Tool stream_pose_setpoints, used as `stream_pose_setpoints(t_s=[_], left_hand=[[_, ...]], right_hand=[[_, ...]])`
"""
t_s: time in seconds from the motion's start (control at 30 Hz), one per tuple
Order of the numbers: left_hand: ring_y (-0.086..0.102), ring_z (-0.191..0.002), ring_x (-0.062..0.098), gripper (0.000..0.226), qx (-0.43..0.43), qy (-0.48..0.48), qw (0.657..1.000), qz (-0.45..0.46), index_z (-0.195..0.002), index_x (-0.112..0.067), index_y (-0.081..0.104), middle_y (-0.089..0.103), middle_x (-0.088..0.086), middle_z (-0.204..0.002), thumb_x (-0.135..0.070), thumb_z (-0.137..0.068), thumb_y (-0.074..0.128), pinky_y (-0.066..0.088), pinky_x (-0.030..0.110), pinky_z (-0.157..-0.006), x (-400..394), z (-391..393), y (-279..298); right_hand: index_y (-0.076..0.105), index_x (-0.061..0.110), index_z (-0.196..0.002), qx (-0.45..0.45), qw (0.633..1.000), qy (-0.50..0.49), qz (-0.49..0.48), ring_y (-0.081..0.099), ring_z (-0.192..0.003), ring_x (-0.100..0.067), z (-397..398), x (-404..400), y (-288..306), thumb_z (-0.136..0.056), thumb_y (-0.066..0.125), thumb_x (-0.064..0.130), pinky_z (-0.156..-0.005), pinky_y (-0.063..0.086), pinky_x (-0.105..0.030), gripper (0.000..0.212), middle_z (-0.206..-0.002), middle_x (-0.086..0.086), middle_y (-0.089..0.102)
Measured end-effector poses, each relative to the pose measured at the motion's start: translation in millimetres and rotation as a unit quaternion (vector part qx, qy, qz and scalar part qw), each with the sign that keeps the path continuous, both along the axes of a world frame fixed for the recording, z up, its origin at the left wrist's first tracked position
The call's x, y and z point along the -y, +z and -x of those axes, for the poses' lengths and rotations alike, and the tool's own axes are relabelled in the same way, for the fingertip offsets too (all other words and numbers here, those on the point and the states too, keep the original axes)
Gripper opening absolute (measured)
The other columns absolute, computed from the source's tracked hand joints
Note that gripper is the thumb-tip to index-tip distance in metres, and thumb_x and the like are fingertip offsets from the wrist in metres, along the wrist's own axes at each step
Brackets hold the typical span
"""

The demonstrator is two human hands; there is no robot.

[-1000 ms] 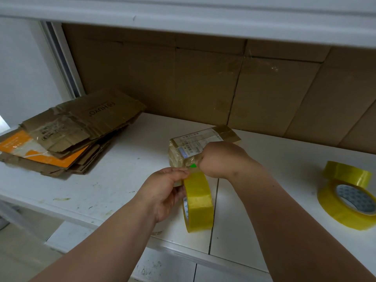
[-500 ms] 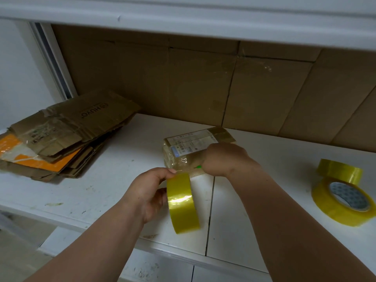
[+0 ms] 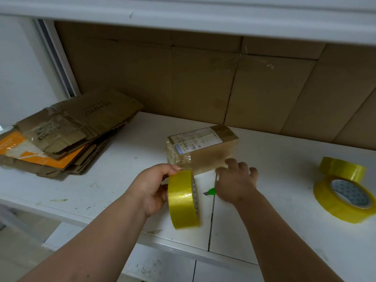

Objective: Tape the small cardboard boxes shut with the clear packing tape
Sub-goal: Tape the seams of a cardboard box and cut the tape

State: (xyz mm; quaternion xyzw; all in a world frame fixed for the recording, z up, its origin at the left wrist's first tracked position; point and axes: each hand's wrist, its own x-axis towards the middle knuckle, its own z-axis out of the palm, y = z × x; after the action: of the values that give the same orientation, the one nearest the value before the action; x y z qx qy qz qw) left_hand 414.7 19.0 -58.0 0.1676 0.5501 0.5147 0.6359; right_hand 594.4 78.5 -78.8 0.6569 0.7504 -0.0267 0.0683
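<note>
Left hand grips the roll of clear packing tape, fingers closed round it, holding it upright on edge over the white bench. Right hand is spread, fingers open and a touch blurred, palm down just in front of the small cardboard box. That box sits mid-bench, label on top, glossy tape across its near face. A green cutter peeks out from under the right hand. Two spare tape rolls lie far right, one leaning on the other. Flattened cardboard is stacked at left.
</note>
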Motion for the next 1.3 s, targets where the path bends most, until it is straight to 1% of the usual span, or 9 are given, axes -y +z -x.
stream_pose_setpoints(t_s=[0.07,0.17,0.4,0.73,0.83,0.97,1.13,1.2,1.3], left_hand=[[0.062,-0.072,0.024,0.029,0.004,0.002,1.0,-0.004,-0.111,-0.002,0.07,0.066,0.012,-0.101,0.0,-0.085,0.056,0.053,0.026,-0.047,1,-1,1],[0.061,-0.071,0.025,0.023,0.0,-0.004,1.0,-0.015,-0.102,-0.004,0.07,0.066,0.012,-0.097,0.001,-0.086,0.055,0.053,0.026,-0.047,2,-2,3],[0.063,-0.078,0.027,0.021,-0.027,-0.022,0.999,-0.04,-0.095,-0.007,0.069,0.067,0.012,-0.094,0.003,-0.086,0.054,0.057,0.033,-0.062,4,-3,2],[0.066,-0.08,0.028,0.016,-0.097,-0.065,0.992,-0.057,-0.101,-0.005,0.071,0.072,0.012,-0.091,-0.003,-0.088,0.062,0.053,0.038,-0.075,4,0,1],[0.07,-0.07,0.022,0.016,-0.212,-0.095,0.971,-0.053,-0.102,-0.009,0.068,0.073,0.008,-0.086,-0.018,-0.089,0.067,0.053,0.029,-0.059,3,5,8],[0.065,-0.092,0.021,0.023,-0.477,-0.029,0.872,-0.109,-0.12,-0.024,0.059,0.064,-0.006,-0.101,-0.022,-0.097,0.056,0.054,0.035,-0.081,-5,20,9],[0.041,-0.135,0.02,0.04,-0.605,-0.174,0.732,-0.258,-0.14,-0.032,0.054,0.044,0.0,-0.146,-0.024,-0.1,0.053,0.03,0.029,-0.113,-49,19,10],[0.033,-0.14,0.02,0.042,-0.667,-0.231,0.671,-0.227,-0.138,-0.035,0.055,0.042,-0.003,-0.15,-0.04,-0.096,0.058,0.02,0.024,-0.113,-65,19,2],[0.038,-0.129,0.02,0.043,-0.693,-0.198,0.654,-0.232,-0.131,-0.037,0.059,0.05,-0.011,-0.139,-0.044,-0.089,0.067,0.029,0.026,-0.102,-75,25,-7]], right_hand=[[0.062,0.028,-0.117,-0.183,0.982,-0.037,-0.023,0.047,-0.121,-0.027,12,6,12,-0.095,0.043,0.037,-0.102,0.033,-0.045,0.03,-0.126,-0.003,0.052],[0.069,0.022,-0.1,-0.545,0.816,-0.127,0.146,0.059,-0.099,-0.017,35,20,26,-0.094,0.054,0.047,-0.078,0.044,-0.033,0.03,-0.102,0.003,0.066],[0.066,0.015,-0.086,-0.688,0.657,-0.214,0.22,0.06,-0.062,-0.009,50,33,28,-0.089,0.062,0.015,-0.049,0.038,-0.022,0.006,-0.078,-0.002,0.065],[0.067,0.001,-0.086,-0.651,0.721,-0.207,0.117,0.05,-0.056,-0.012,60,26,19,-0.084,0.063,0.008,-0.054,0.039,-0.025,0.008,-0.063,0.0,0.055],[0.062,0.008,-0.071,-0.654,0.721,-0.203,0.108,0.049,-0.057,-0.016,61,26,21,-0.084,0.064,0.007,-0.055,0.037,-0.026,0.014,-0.059,-0.002,0.053],[0.059,0.007,-0.073,-0.656,0.724,-0.192,0.098,0.048,-0.069,-0.021,62,24,20,-0.083,0.065,0.003,-0.062,0.035,-0.032,0.013,-0.072,-0.013,0.053],[0.065,0.004,-0.081,-0.666,0.72,-0.161,0.109,0.048,-0.072,-0.02,63,26,19,-0.085,0.065,0.002,-0.063,0.036,-0.029,0.005,-0.076,-0.011,0.055],[0.068,0.006,-0.088,-0.666,0.719,-0.163,0.11,0.048,-0.07,-0.018,61,28,20,-0.087,0.063,0.004,-0.057,0.037,-0.026,0.006,-0.077,-0.009,0.056],[0.067,0.006,-0.087,-0.674,0.711,-0.168,0.109,0.048,-0.059,-0.014,55,28,18,-0.087,0.063,0.004,-0.044,0.036,-0.016,0.004,-0.073,-0.009,0.056]])
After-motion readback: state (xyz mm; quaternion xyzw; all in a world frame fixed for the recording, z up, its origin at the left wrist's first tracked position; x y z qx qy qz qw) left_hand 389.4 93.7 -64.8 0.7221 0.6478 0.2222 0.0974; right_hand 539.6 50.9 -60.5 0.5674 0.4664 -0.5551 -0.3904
